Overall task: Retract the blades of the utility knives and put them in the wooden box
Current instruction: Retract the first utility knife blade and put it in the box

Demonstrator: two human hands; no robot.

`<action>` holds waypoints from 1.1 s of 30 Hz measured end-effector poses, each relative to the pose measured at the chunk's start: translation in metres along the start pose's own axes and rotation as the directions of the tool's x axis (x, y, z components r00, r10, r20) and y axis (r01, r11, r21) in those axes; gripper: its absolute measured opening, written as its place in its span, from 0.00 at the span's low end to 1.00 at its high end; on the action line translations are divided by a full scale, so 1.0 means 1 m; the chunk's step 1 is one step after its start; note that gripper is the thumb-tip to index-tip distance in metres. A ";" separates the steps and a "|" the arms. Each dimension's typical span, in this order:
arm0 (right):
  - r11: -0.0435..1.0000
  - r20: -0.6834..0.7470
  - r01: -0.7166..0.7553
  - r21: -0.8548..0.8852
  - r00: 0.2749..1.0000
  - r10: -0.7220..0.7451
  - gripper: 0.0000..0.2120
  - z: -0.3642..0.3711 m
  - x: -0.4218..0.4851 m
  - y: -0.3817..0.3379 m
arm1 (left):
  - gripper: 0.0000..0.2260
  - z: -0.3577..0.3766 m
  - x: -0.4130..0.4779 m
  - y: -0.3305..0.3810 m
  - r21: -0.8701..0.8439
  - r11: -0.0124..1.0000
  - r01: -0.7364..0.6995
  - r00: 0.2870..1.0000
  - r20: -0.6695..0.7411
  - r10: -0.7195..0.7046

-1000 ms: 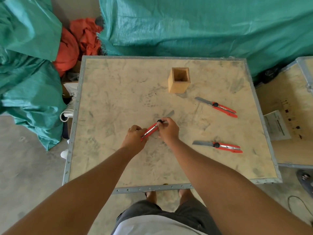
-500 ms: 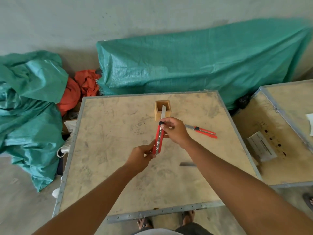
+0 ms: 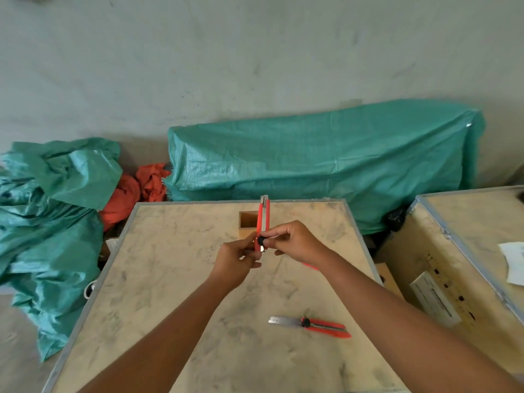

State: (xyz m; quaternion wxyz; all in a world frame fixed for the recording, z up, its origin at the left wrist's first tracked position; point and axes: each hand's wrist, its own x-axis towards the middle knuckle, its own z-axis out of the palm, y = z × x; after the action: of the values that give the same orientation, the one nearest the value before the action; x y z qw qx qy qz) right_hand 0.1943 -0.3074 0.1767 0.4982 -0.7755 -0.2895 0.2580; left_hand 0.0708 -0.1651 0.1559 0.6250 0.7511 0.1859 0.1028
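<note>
I hold a red utility knife point(image 3: 263, 219) upright above the table point(image 3: 158, 279), only a short blade tip showing at its top. My left hand point(image 3: 238, 260) grips the lower end of the handle. My right hand point(image 3: 297, 242) pinches the black slider knob on it. The wooden box point(image 3: 247, 222) stands open-topped just behind the knife, partly hidden by it. A second red knife point(image 3: 314, 325) lies on the table at the near right with its blade fully out. A sliver of a third red knife point(image 3: 311, 266) shows under my right wrist.
Green tarpaulin point(image 3: 312, 160) covers a bulk behind the table, and more green tarp point(image 3: 48, 217) and orange cloth point(image 3: 136, 191) lie to the left. A second wooden crate point(image 3: 465, 251) with papers stands to the right, with a gap between it and the table.
The knife has been lifted from the table and turned upright. Its long blade has slid back into the handle, leaving a short tip. The camera has tilted up toward the wall.
</note>
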 end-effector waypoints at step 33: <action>0.956 -0.144 0.256 -0.140 0.950 -0.276 0.07 -0.009 0.018 -0.036 | 0.23 -0.015 0.016 0.047 -0.018 0.998 -0.063 0.996 -0.069 0.062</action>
State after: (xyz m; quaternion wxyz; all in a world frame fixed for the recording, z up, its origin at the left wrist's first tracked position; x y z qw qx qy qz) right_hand 0.2061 -0.2884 0.2115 0.5031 -0.7762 -0.3648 0.1067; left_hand 0.0872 -0.1524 0.2039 0.6223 0.7463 0.1824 0.1498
